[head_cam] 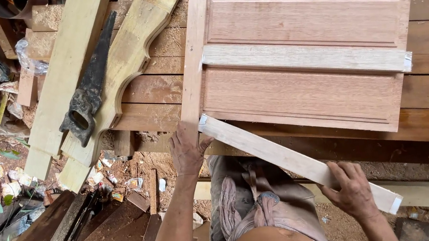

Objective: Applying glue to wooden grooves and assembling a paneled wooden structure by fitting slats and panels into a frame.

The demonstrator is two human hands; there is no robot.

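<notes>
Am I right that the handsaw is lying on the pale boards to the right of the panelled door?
Not quite: the head view shows the handsaw lying on the pale boards to the left of the panelled door, not the right.

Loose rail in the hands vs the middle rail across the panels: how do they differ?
The loose rail lies at a slant off the lower panel's edge; the middle rail sits between the two reddish panels. The loose rail is held by the right hand with the left hand at its upper end; the middle rail is untouched. The loose rail meets the pale side stile only at its tip; the middle rail butts against it. Both are pale wood with cut tenon ends.
</notes>
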